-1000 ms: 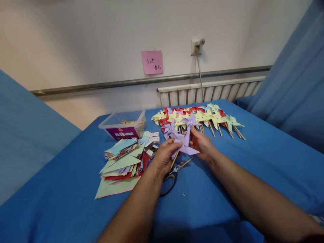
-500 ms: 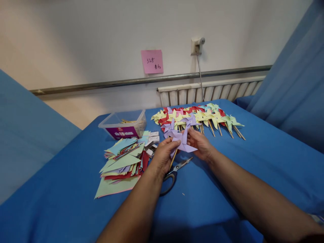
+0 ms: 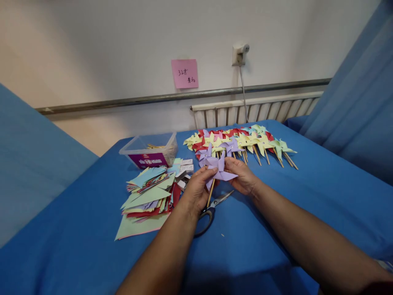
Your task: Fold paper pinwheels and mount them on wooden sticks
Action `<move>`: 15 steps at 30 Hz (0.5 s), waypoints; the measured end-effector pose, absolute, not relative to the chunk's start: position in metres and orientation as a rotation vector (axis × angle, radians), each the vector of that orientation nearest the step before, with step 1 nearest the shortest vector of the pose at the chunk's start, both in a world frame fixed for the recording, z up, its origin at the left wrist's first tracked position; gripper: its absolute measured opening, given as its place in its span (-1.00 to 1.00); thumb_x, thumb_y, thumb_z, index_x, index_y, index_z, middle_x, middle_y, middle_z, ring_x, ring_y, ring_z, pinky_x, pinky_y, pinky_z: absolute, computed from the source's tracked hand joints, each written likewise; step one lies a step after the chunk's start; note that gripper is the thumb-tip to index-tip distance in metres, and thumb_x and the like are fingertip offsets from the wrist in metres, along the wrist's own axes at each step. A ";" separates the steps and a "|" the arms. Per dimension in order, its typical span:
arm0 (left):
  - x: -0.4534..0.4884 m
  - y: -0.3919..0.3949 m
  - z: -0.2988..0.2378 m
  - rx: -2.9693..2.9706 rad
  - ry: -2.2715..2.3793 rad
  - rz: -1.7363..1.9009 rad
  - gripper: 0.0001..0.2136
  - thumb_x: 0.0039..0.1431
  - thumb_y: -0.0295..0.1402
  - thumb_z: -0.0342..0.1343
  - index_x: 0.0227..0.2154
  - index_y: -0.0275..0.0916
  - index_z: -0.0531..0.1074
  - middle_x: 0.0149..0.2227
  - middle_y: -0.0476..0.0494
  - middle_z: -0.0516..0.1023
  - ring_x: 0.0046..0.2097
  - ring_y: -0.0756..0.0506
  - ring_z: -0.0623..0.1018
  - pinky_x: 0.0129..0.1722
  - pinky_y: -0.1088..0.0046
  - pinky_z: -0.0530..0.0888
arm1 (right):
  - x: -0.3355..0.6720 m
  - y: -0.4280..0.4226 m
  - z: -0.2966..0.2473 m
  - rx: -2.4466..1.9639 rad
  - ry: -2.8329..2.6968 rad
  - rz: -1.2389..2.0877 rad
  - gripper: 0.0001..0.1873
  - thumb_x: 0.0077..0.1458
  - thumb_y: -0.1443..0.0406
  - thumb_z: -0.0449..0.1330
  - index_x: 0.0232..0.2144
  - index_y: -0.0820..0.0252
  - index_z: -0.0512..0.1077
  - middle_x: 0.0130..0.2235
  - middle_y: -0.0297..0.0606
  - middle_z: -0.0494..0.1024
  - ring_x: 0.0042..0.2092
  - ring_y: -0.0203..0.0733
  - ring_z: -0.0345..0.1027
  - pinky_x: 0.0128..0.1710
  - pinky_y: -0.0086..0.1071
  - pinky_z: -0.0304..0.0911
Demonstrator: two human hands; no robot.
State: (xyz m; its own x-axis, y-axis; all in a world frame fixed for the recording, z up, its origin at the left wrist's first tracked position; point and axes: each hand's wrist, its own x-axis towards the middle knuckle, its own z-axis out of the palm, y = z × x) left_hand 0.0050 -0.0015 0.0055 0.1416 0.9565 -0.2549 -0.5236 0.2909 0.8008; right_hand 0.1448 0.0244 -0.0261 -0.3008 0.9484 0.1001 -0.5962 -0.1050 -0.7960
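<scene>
A purple paper pinwheel (image 3: 225,175) on a wooden stick is held up between my two hands. My left hand (image 3: 199,186) is closed on it, the thumb pressed over its centre and the stick slanting down beside the palm. My right hand (image 3: 241,174) pinches the right side of the paper; some of its fingers are hidden behind the pinwheel. Below the hands, a pair of scissors (image 3: 211,213) with dark handles lies on the blue cloth, partly covered by my left wrist.
Many finished-looking pinwheels (image 3: 251,141) lie in rows at the back. On the left are stacked coloured papers (image 3: 147,205), small white boxes (image 3: 186,166) and a clear plastic tub (image 3: 147,153) with sticks. A radiator (image 3: 260,110) stands behind the blue-covered table (image 3: 260,254).
The pinwheel has turned slightly and shifted a little left between my hands. My right hand has moved slightly left with it. Other things stay where they were.
</scene>
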 end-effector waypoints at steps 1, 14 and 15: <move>0.004 -0.001 0.005 0.604 0.868 1.164 -0.78 -0.16 -0.47 0.34 -0.36 -0.32 0.52 -0.43 -0.06 0.56 -0.45 0.03 0.51 -0.43 0.54 0.46 | 0.146 0.024 -0.026 -0.532 -0.918 1.693 -0.64 -0.15 0.08 0.41 -0.38 0.18 0.47 -0.36 -0.32 0.56 -0.35 -0.26 0.41 -0.32 -0.38 0.26; 0.004 -0.003 0.009 0.536 0.822 1.098 -0.79 -0.13 -0.51 0.32 -0.36 -0.31 0.51 -0.43 -0.06 0.56 -0.46 0.02 0.51 -0.44 0.53 0.46 | 0.144 0.023 -0.025 -0.516 -0.860 1.721 -0.63 -0.14 0.06 0.40 -0.34 0.15 0.47 -0.36 -0.31 0.57 -0.32 -0.21 0.43 -0.30 -0.35 0.30; 0.004 -0.003 0.009 0.519 0.822 1.091 -0.80 -0.12 -0.51 0.31 -0.36 -0.31 0.51 -0.43 -0.06 0.56 -0.46 0.02 0.51 -0.44 0.52 0.46 | 0.144 0.022 -0.024 -0.511 -0.863 1.728 -0.63 -0.13 0.05 0.39 -0.34 0.15 0.47 -0.33 -0.29 0.58 -0.31 -0.21 0.43 -0.29 -0.34 0.30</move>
